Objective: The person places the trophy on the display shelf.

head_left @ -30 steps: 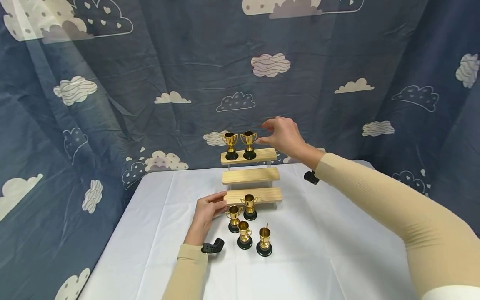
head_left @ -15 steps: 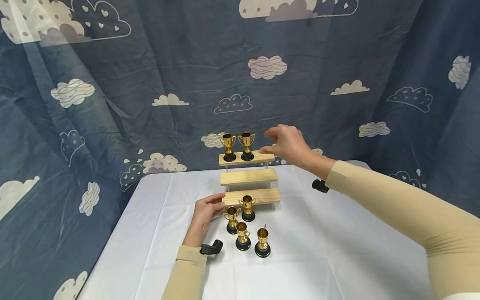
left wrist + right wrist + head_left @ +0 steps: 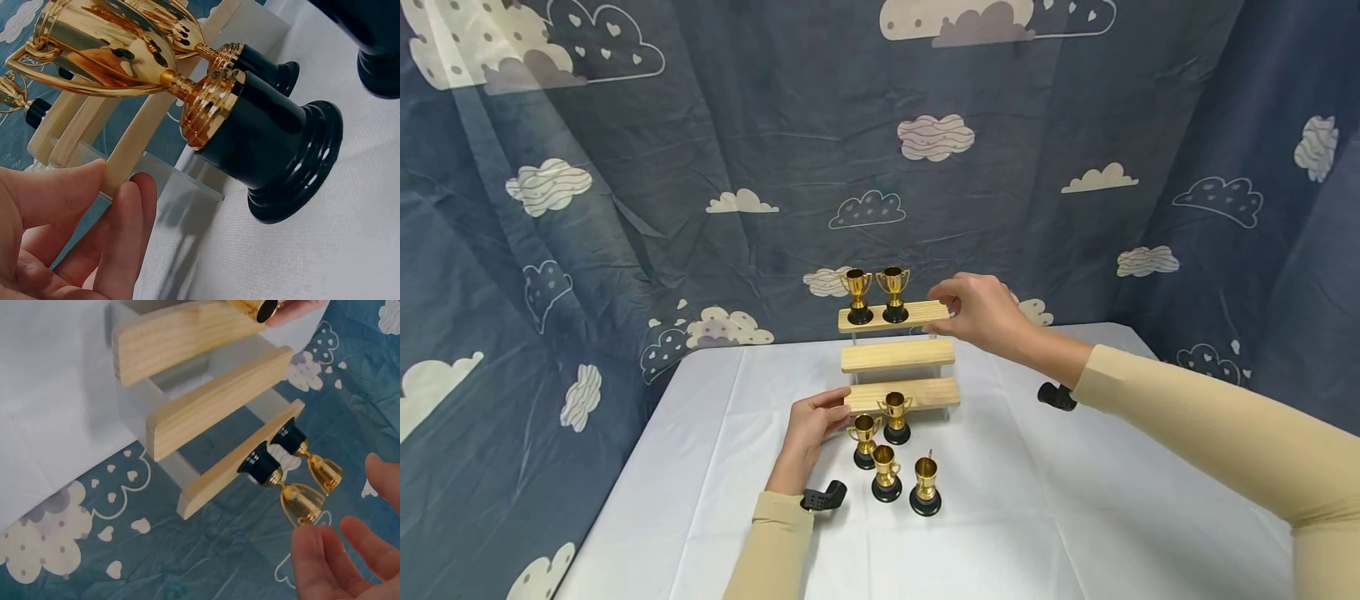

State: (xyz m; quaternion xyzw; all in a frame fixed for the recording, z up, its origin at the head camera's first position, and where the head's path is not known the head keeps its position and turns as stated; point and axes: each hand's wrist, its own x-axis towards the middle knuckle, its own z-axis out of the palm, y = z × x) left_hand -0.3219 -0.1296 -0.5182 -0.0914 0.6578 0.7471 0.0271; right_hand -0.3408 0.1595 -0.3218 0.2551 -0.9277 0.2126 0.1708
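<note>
Gold and black cups (image 3: 893,285): two upright side by side on the top shelf (image 3: 927,312); four more upright on the white cloth (image 3: 1000,500), clustered before the bottom shelf (image 3: 928,391). Pinching the bottom shelf's left end with the left hand (image 3: 807,427), just beside one cup. Holding the right hand (image 3: 983,311) near the top shelf's right end, thumb and fingers parted, apart from the cups.

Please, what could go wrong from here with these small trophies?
The left hand pinches the lowest pale wooden shelf of the three-tier stand; a pull could topple the gold, black-based cup trophies on the top shelf. The right hand, close beside them, might knock one over. Withdrawing the left hand could brush the nearest trophy on the white tablecloth.
</note>
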